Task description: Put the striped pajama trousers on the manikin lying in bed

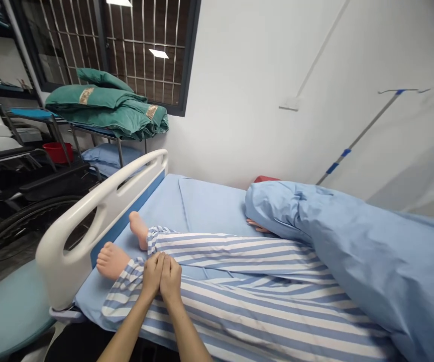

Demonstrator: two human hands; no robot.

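Observation:
A figure that looks like a care manikin lies on the bed in blue-and-white striped trousers (pixel 239 296). Its bare feet, a near foot (pixel 112 261) and a far foot (pixel 138 230), point toward the footboard. My left hand (pixel 152 274) and my right hand (pixel 171 276) are side by side and touching, over the lower trouser legs. Both are closed, with fingers curled and knuckles up; what lies under the fingers, if anything, is hidden. A light blue quilt (pixel 352 236) is bunched over the upper body, and the manikin's hand (pixel 257 226) pokes out from under its edge.
A white footboard (pixel 70 251) closes the bed's left end. Beyond it are a wheelchair (pixel 32 196), a rack with folded green quilts (pixel 107 108) and a red bucket (pixel 58 152). An IV pole (pixel 363 131) rises behind the bed at the right.

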